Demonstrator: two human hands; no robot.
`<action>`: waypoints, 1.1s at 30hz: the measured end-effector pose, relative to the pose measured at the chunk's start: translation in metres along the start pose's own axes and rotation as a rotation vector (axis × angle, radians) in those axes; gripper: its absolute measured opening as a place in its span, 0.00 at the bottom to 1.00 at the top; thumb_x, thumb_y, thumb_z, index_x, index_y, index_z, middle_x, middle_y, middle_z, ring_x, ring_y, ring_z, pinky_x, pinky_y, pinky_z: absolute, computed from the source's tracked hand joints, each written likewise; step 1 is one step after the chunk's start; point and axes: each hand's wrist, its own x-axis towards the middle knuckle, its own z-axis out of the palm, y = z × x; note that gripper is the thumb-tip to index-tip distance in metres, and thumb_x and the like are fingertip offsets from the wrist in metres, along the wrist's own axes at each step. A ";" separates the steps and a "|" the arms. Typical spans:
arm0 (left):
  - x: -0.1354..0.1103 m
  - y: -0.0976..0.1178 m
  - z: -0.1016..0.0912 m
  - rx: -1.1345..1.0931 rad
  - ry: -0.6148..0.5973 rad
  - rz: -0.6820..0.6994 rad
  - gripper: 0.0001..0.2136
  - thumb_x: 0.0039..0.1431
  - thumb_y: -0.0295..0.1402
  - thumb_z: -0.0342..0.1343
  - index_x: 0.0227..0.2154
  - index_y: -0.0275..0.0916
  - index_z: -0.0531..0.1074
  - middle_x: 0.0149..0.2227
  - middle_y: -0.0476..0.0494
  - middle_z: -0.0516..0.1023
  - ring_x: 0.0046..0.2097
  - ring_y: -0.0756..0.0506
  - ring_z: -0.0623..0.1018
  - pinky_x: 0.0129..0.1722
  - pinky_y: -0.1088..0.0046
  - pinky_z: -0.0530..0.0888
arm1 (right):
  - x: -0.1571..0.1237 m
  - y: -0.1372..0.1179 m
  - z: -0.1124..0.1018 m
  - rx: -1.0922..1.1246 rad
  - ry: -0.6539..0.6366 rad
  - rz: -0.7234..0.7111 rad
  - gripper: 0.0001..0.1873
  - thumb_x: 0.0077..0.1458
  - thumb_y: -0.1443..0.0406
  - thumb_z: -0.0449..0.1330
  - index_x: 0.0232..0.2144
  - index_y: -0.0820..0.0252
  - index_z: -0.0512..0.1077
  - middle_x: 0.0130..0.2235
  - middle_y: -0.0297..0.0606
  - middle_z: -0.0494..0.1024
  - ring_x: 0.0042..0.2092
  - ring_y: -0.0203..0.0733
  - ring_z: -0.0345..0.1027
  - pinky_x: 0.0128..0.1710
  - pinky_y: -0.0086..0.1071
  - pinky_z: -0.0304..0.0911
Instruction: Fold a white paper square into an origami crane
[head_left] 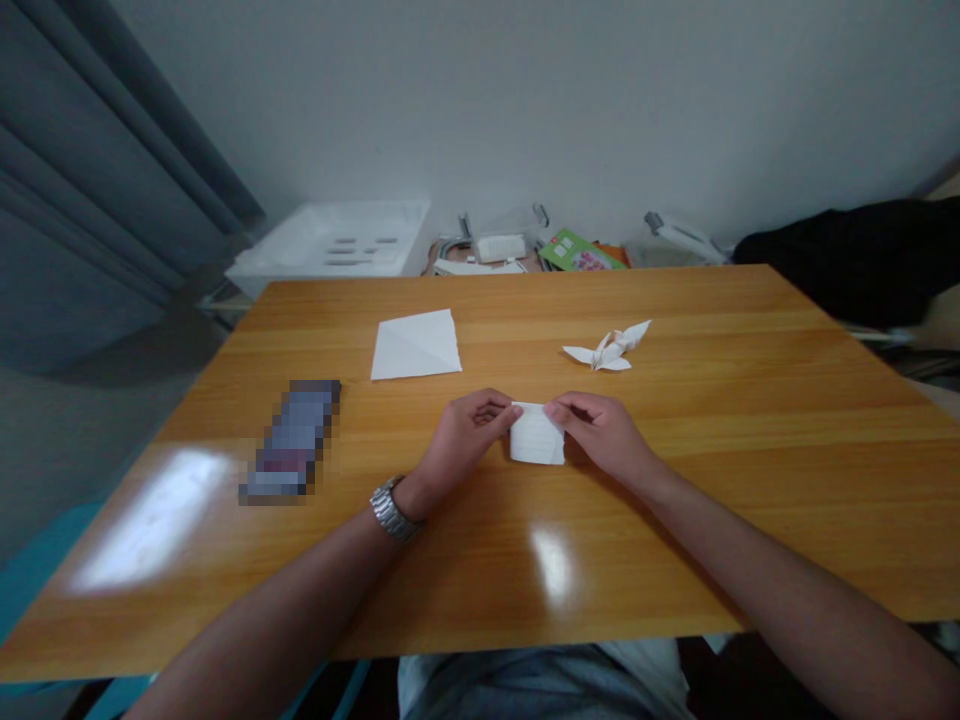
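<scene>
A small folded piece of white lined paper (537, 436) is held up just over the wooden table (705, 400). My left hand (474, 428), with a metal watch (394, 510) on its wrist, pinches the paper's upper left corner between thumb and fingers. At the upper right corner, my right hand (596, 428) grips it the same way. Beyond my left hand lies a larger, creased sheet of white paper (416, 346). Past my right hand sits a folded white paper crane (609, 348) with its wings spread.
A phone-shaped object (294, 440), blurred by pixels, lies on the table's left side. Behind the far edge are a white plastic tray (360, 240), a green booklet (579, 252) and some clutter. Dark cloth (847, 260) is at the right, a grey curtain (97, 180) at the left.
</scene>
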 end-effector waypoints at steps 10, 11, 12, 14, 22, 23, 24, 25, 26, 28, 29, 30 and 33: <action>-0.002 0.007 -0.009 0.228 -0.127 0.081 0.14 0.65 0.43 0.59 0.31 0.36 0.73 0.30 0.48 0.77 0.31 0.51 0.73 0.30 0.77 0.69 | -0.003 -0.003 0.000 -0.016 -0.140 -0.008 0.16 0.65 0.55 0.58 0.34 0.59 0.77 0.33 0.37 0.80 0.35 0.41 0.71 0.36 0.33 0.63; -0.002 0.007 -0.010 0.249 -0.135 0.083 0.14 0.65 0.43 0.59 0.32 0.36 0.74 0.30 0.48 0.77 0.32 0.50 0.74 0.30 0.77 0.69 | -0.004 -0.004 0.000 -0.022 -0.151 -0.004 0.16 0.65 0.55 0.58 0.34 0.59 0.78 0.34 0.37 0.81 0.35 0.42 0.71 0.37 0.33 0.64; -0.002 0.007 -0.009 0.265 -0.133 0.082 0.14 0.65 0.43 0.59 0.32 0.36 0.74 0.30 0.47 0.77 0.32 0.50 0.74 0.30 0.77 0.69 | -0.004 -0.004 -0.001 -0.028 -0.156 -0.001 0.16 0.65 0.55 0.58 0.34 0.59 0.78 0.34 0.37 0.82 0.35 0.42 0.72 0.37 0.33 0.64; -0.002 0.008 -0.007 0.272 -0.108 0.068 0.14 0.64 0.44 0.59 0.32 0.36 0.74 0.31 0.47 0.78 0.32 0.49 0.75 0.31 0.76 0.70 | -0.004 -0.005 -0.002 -0.045 -0.146 -0.002 0.15 0.64 0.55 0.58 0.34 0.59 0.79 0.34 0.37 0.82 0.35 0.42 0.72 0.37 0.34 0.64; -0.001 0.006 -0.003 0.102 -0.138 -0.043 0.13 0.62 0.42 0.61 0.33 0.35 0.77 0.33 0.43 0.82 0.33 0.48 0.78 0.33 0.75 0.74 | -0.001 -0.002 -0.005 -0.052 -0.033 -0.005 0.16 0.64 0.55 0.59 0.35 0.59 0.79 0.33 0.37 0.81 0.35 0.42 0.72 0.35 0.32 0.64; -0.001 0.005 -0.003 0.108 -0.143 -0.046 0.13 0.62 0.42 0.61 0.32 0.35 0.77 0.32 0.44 0.81 0.32 0.49 0.77 0.31 0.76 0.72 | -0.001 -0.002 -0.005 -0.047 -0.030 -0.002 0.16 0.64 0.55 0.59 0.35 0.59 0.79 0.33 0.37 0.81 0.35 0.42 0.72 0.35 0.32 0.64; -0.001 0.005 -0.004 0.111 -0.140 -0.046 0.13 0.62 0.42 0.62 0.31 0.35 0.77 0.31 0.45 0.81 0.30 0.50 0.76 0.29 0.76 0.71 | -0.001 -0.002 -0.005 -0.042 -0.031 0.000 0.15 0.63 0.55 0.59 0.35 0.59 0.79 0.33 0.37 0.81 0.35 0.42 0.72 0.35 0.32 0.63; -0.001 0.005 -0.005 0.112 -0.136 -0.043 0.14 0.61 0.42 0.62 0.30 0.35 0.76 0.30 0.46 0.80 0.30 0.50 0.76 0.28 0.77 0.70 | -0.001 -0.002 -0.005 -0.036 -0.032 0.000 0.16 0.63 0.55 0.59 0.35 0.59 0.79 0.34 0.37 0.81 0.35 0.42 0.72 0.35 0.32 0.63; -0.001 0.006 -0.005 0.114 -0.131 -0.039 0.14 0.61 0.42 0.62 0.30 0.35 0.76 0.29 0.46 0.79 0.29 0.51 0.75 0.28 0.77 0.70 | -0.002 -0.002 -0.004 -0.030 -0.029 -0.001 0.16 0.63 0.54 0.59 0.35 0.59 0.79 0.34 0.37 0.81 0.35 0.42 0.72 0.35 0.32 0.64; -0.001 0.007 -0.004 0.117 -0.120 -0.032 0.14 0.62 0.42 0.62 0.29 0.35 0.75 0.29 0.46 0.79 0.29 0.51 0.75 0.28 0.78 0.69 | -0.002 -0.003 -0.004 -0.021 -0.017 -0.002 0.15 0.63 0.54 0.60 0.35 0.59 0.79 0.34 0.37 0.81 0.35 0.42 0.72 0.36 0.32 0.64; -0.001 0.008 -0.003 0.115 -0.113 -0.029 0.14 0.61 0.42 0.62 0.29 0.35 0.75 0.29 0.46 0.79 0.29 0.51 0.75 0.28 0.78 0.69 | -0.002 -0.003 -0.004 -0.021 -0.009 -0.004 0.15 0.63 0.54 0.60 0.35 0.59 0.80 0.34 0.37 0.81 0.35 0.42 0.72 0.36 0.32 0.64; -0.001 0.009 -0.003 0.110 -0.105 -0.026 0.14 0.61 0.42 0.62 0.29 0.35 0.75 0.29 0.46 0.79 0.30 0.51 0.75 0.28 0.78 0.70 | -0.002 -0.003 -0.004 -0.023 -0.003 -0.006 0.15 0.63 0.55 0.60 0.35 0.59 0.80 0.34 0.37 0.82 0.35 0.42 0.72 0.35 0.32 0.64; -0.001 0.009 -0.001 0.104 -0.091 -0.031 0.13 0.62 0.42 0.61 0.30 0.35 0.77 0.30 0.45 0.80 0.31 0.50 0.76 0.30 0.77 0.71 | -0.001 -0.003 -0.005 -0.030 0.018 -0.013 0.15 0.63 0.55 0.60 0.35 0.59 0.79 0.33 0.36 0.82 0.35 0.42 0.72 0.35 0.32 0.64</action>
